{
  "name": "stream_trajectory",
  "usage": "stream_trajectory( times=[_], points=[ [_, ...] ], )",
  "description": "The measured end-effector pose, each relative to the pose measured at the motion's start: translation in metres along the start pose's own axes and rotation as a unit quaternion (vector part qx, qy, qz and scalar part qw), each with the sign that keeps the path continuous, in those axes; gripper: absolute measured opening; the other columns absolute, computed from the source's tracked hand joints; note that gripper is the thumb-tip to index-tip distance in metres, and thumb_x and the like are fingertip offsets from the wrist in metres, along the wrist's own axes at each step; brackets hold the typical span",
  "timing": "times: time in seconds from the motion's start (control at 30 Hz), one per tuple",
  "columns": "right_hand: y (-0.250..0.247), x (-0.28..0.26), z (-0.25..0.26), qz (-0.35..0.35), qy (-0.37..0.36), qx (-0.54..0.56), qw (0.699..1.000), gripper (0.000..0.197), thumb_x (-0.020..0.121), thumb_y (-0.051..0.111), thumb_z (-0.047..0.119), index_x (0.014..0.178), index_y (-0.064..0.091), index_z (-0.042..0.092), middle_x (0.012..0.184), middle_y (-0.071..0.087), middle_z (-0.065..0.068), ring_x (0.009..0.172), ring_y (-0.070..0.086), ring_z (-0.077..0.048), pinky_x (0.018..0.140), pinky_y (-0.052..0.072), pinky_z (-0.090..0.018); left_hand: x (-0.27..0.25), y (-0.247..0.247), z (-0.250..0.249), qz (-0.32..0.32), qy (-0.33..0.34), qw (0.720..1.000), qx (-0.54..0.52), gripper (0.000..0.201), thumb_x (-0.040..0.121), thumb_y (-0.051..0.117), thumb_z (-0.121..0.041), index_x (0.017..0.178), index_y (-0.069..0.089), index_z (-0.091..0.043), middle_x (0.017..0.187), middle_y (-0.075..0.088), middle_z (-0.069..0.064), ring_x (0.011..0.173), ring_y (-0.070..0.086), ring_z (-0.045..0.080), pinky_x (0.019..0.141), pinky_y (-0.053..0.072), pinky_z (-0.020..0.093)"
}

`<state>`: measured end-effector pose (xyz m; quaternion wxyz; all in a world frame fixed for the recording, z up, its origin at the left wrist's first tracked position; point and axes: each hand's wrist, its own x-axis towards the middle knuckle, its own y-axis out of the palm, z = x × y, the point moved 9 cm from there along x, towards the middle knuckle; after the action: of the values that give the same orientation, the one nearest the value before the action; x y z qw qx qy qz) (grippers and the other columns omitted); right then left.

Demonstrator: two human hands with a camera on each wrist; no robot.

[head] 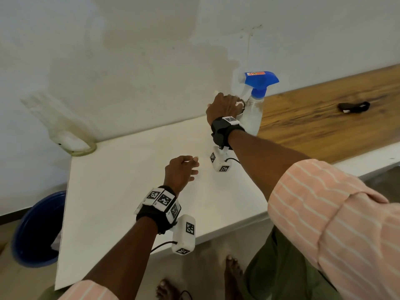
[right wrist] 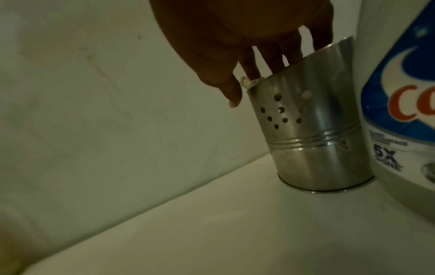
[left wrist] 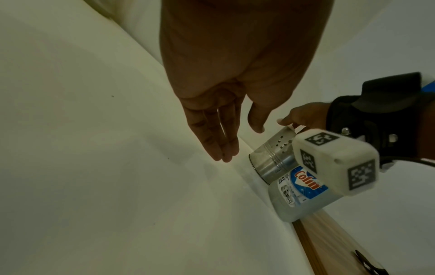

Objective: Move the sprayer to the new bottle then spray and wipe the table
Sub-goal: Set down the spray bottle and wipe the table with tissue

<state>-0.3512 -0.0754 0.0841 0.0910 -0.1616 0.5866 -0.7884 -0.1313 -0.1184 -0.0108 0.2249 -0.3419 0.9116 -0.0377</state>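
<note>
My right hand (head: 224, 107) is over the steel perforated cup (right wrist: 313, 130), fingers (right wrist: 270, 57) dipped inside its rim, thumb outside the wall. A scrap of white tissue (right wrist: 247, 81) shows at the rim by my thumb. Can't tell whether the fingers actually pinch it; the cup wall hides the tips.

Landmark = the cup. It stands upright at the back of the white table (head: 121, 191), just against the wall (head: 129, 61).

Colin spray bottle (head: 252, 115) stands upright just beside the cup on its right, touching or nearly so; can't tell which. Blue sprayer (head: 260, 81) is seated on that bottle's neck, nozzle pointing left over the cup. Bottle sits right at the seam where the white table meets the wooden counter (head: 324, 126).

My left hand (head: 180, 171) hangs above the table, nearer to me than the cup and to its left, well apart from it. Fingers loose and nearly straight, holding nothing.

Small black object (head: 354, 107) lies on the wooden counter, far right of the cup. Blue bucket (head: 36, 230) on the floor, far left of the cup and below the table edge.
</note>
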Motion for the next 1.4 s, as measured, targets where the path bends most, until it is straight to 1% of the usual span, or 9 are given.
stream_trajectory(
  times=[0.23, 0.37, 0.43, 0.6, 0.77, 1.0, 1.13, 1.3, 1.4],
  points=[
    [-0.019, -0.007, 0.015, -0.096, -0.082, 0.002, 0.992, 0.016, 0.091, 0.052, 0.017, 0.098, 0.064, 0.010, 0.092, 0.070, -0.010, 0.099, 0.057, -0.032, 0.091, 0.041, -0.047, 0.004, 0.004, 0.005, 0.006, -0.006, 1.000, -0.004, 0.035, 0.092, 0.059, -0.033, 0.118, 0.061, -0.009, 0.103, 0.073, 0.004, 0.088, 0.071, 0.020, 0.075, 0.058, 0.030],
    [-0.040, -0.040, 0.050, -0.167, -0.184, 0.140, 0.958, 0.017, 0.095, 0.049, 0.019, 0.103, 0.060, 0.009, 0.092, 0.066, -0.009, 0.082, 0.060, -0.026, 0.068, 0.040, -0.034, 0.005, -0.005, 0.009, -0.004, -0.010, 1.000, -0.007, 0.038, 0.091, 0.060, -0.035, 0.119, 0.060, -0.008, 0.102, 0.073, 0.004, 0.088, 0.071, 0.019, 0.074, 0.058, 0.029],
    [-0.038, -0.066, 0.063, -0.126, -0.232, 0.239, 0.934, 0.018, 0.097, 0.047, 0.019, 0.100, 0.057, 0.005, 0.090, 0.063, -0.011, 0.071, 0.056, -0.024, 0.060, 0.038, -0.031, 0.002, -0.015, 0.012, -0.019, -0.010, 1.000, -0.007, 0.041, 0.090, 0.062, -0.035, 0.120, 0.060, -0.007, 0.101, 0.072, 0.004, 0.088, 0.071, 0.020, 0.073, 0.058, 0.029],
    [0.050, -0.109, 0.024, 0.176, -0.132, 0.224, 0.949, 0.029, 0.089, 0.061, 0.032, 0.102, 0.060, 0.006, 0.106, 0.064, -0.012, 0.098, 0.060, -0.028, 0.085, 0.048, -0.037, -0.011, -0.038, 0.031, -0.030, 0.012, 0.993, 0.117, 0.051, 0.074, 0.079, -0.034, 0.117, 0.063, -0.011, 0.109, 0.072, 0.003, 0.100, 0.069, 0.021, 0.090, 0.055, 0.035],
    [0.071, -0.145, -0.023, 0.097, -0.117, 0.083, 0.985, 0.037, 0.096, 0.044, 0.018, 0.130, 0.046, 0.004, 0.133, 0.047, -0.017, 0.124, 0.044, -0.034, 0.104, 0.035, -0.041, -0.033, -0.031, 0.037, 0.023, 0.063, 0.936, 0.346, 0.095, 0.057, 0.086, -0.047, 0.138, 0.045, -0.020, 0.142, 0.049, 0.001, 0.129, 0.048, 0.018, 0.106, 0.041, 0.035],
    [0.132, -0.200, 0.004, 0.268, -0.227, 0.022, 0.936, 0.074, 0.101, 0.030, 0.044, 0.151, -0.002, -0.001, 0.160, -0.009, -0.020, 0.148, -0.010, -0.035, 0.122, -0.002, -0.046, -0.054, -0.013, 0.059, 0.117, 0.047, 0.831, 0.542, 0.138, 0.051, 0.086, -0.054, 0.153, 0.005, -0.009, 0.162, -0.003, 0.004, 0.150, 0.004, 0.019, 0.118, 0.021, 0.040],
    [0.130, -0.201, -0.004, 0.261, -0.305, -0.004, 0.916, 0.067, 0.103, 0.024, 0.041, 0.152, -0.004, 0.005, 0.162, -0.008, -0.013, 0.150, -0.006, -0.029, 0.123, -0.001, -0.043, -0.055, -0.013, 0.060, 0.116, 0.046, 0.823, 0.554, 0.139, 0.051, 0.085, -0.056, 0.152, 0.004, -0.006, 0.162, -0.005, 0.005, 0.150, 0.003, 0.019, 0.119, 0.021, 0.040],
    [0.122, -0.177, -0.032, 0.257, -0.127, 0.039, 0.957, 0.069, 0.103, 0.023, 0.042, 0.152, -0.004, 0.002, 0.161, -0.008, -0.014, 0.150, -0.006, -0.030, 0.122, -0.003, -0.041, -0.055, -0.011, 0.057, 0.114, 0.049, 0.828, 0.546, 0.140, 0.049, 0.087, -0.055, 0.152, 0.007, -0.004, 0.162, -0.004, 0.007, 0.150, 0.003, 0.020, 0.121, 0.018, 0.038],
    [0.133, -0.222, 0.017, 0.300, -0.268, 0.007, 0.915, 0.062, 0.103, 0.022, 0.033, 0.152, 0.000, 0.002, 0.160, -0.011, -0.017, 0.149, -0.007, -0.033, 0.123, 0.001, -0.046, -0.056, -0.013, 0.057, 0.102, 0.048, 0.841, 0.528, 0.135, 0.048, 0.088, -0.052, 0.151, 0.014, -0.007, 0.162, 0.001, 0.008, 0.150, 0.005, 0.021, 0.121, 0.019, 0.038]
  ],
)
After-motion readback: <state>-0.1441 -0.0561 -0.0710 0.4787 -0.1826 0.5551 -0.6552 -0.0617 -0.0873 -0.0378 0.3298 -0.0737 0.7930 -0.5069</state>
